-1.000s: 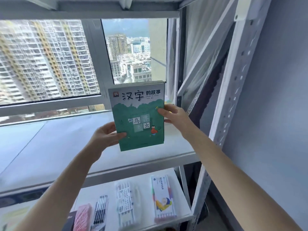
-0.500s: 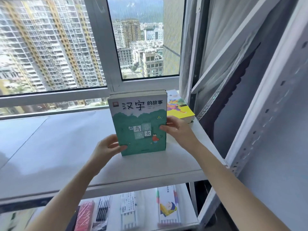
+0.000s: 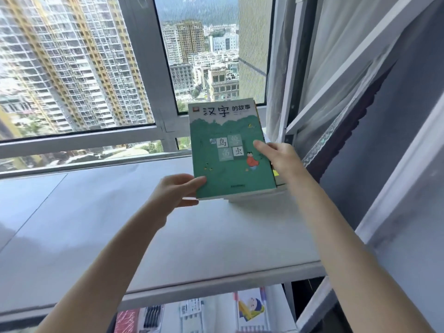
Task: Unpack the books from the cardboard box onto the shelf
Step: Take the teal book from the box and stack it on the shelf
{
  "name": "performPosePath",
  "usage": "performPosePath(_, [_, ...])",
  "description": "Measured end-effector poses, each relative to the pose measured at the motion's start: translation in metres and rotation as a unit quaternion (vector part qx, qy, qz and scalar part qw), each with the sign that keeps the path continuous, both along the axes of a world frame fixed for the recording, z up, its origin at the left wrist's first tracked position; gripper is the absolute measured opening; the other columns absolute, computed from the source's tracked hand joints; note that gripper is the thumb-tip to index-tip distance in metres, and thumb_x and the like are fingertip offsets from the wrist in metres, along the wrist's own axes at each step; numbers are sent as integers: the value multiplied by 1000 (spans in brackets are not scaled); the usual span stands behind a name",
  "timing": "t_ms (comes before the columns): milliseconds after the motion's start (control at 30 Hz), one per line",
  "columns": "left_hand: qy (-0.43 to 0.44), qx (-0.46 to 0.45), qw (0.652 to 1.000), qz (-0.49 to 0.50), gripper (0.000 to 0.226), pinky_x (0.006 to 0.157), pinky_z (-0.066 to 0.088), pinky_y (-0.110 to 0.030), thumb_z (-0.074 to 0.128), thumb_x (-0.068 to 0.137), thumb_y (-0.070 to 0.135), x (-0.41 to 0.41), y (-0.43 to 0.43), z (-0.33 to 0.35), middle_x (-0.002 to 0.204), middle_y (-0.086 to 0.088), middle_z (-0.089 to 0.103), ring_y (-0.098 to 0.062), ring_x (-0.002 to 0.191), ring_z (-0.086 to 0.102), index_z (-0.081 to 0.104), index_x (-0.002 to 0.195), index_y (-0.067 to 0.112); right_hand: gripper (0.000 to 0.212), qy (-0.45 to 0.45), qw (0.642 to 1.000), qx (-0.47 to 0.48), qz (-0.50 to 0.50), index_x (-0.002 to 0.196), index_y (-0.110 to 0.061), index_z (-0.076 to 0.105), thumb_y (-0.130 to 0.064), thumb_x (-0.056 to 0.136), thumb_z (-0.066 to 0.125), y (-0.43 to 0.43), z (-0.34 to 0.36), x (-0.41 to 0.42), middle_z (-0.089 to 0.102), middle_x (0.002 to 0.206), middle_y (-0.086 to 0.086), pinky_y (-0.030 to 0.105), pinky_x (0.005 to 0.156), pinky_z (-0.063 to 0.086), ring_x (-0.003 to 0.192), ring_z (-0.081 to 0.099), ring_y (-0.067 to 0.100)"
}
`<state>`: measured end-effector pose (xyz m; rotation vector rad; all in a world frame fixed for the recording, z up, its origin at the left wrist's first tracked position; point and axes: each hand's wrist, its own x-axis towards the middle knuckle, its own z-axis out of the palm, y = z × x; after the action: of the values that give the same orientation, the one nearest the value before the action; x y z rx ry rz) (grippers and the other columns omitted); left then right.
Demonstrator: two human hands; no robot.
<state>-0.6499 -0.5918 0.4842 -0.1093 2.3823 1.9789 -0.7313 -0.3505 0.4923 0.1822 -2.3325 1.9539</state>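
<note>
A green book with a white title band and Chinese characters is held over the far right of the white shelf board. It lies nearly flat on top of another book, of which only a yellow sliver and white page edges show. My left hand grips the green book's lower left corner. My right hand holds its right edge, thumb on the cover. The cardboard box is out of view.
A large window with a grey frame runs behind the shelf. A white perforated shelf upright and a sheer curtain stand at the right. The lower shelf holds pen packs and a marker box.
Both hands carried the green book from the shelf's middle rightward and back, laying it over the yellow book by the window. The camera moved closer and tilted up.
</note>
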Motion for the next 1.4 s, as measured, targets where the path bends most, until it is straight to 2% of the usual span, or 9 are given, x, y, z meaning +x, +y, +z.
performPosePath(67, [-34,16,999,-5,26,64,59,-21,66,85,27,-22,10,11,88,-10,72,-15,71,68,70,94,3,72,-31,999,20,-14,106,17,55,-50,79,64,7,8,-21,66,100,32,33,70,41,70,54,27])
performPosePath(233, [-128,87,988,0,29,59,59,-22,71,81,27,-69,33,13,78,-13,66,-17,58,67,65,87,0,59,-156,984,68,-58,107,1,65,-50,77,68,21,5,-65,70,100,11,35,84,51,90,67,27])
performPosePath(400, [-142,103,984,-24,32,61,59,-22,74,77,31,-91,41,2,54,-3,67,-13,51,67,64,80,1,38,-195,974,84,-73,78,-9,64,-47,80,67,33,0,-79,67,50,-8,12,32,36,37,60,5])
performPosePath(533, [-141,33,989,-30,35,59,59,-23,73,78,38,-96,46,4,49,-1,66,-11,46,65,63,75,4,39,-191,973,95,-94,81,-8,63,-47,79,68,36,2,-82,64,57,-3,11,26,29,30,55,3])
performPosePath(700, [-99,-191,976,-31,58,67,61,-38,58,85,53,-88,42,15,89,-16,68,-24,66,68,53,106,-1,46,-146,960,221,-96,99,-6,61,-48,82,64,33,6,-81,66,92,8,27,63,43,81,64,23])
performPosePath(833, [-1,-433,901,13,89,93,47,-44,41,79,74,-66,29,22,131,-11,58,-32,114,57,25,142,14,43,-26,879,455,-142,87,-7,57,-49,91,47,22,17,-65,56,94,15,33,67,38,90,54,30])
performPosePath(1000, [110,-484,868,-20,77,103,36,-39,36,83,69,3,21,13,145,-1,45,-23,132,42,31,143,21,74,57,858,507,-69,139,-2,34,-57,90,42,-3,26,-23,37,146,18,44,109,29,136,32,33])
performPosePath(1167, [211,-526,820,-87,78,102,38,-38,26,81,67,89,3,-14,143,0,47,-19,134,40,34,143,20,73,109,842,528,-9,138,-2,34,-56,90,44,-49,7,62,37,143,17,43,108,27,133,30,33])
performPosePath(1400, [259,-455,839,-147,65,94,43,-36,38,86,64,177,-42,-61,132,6,57,-19,122,51,43,137,23,65,71,861,503,15,135,-7,41,-54,90,46,-91,-34,182,44,136,10,43,100,35,127,37,28])
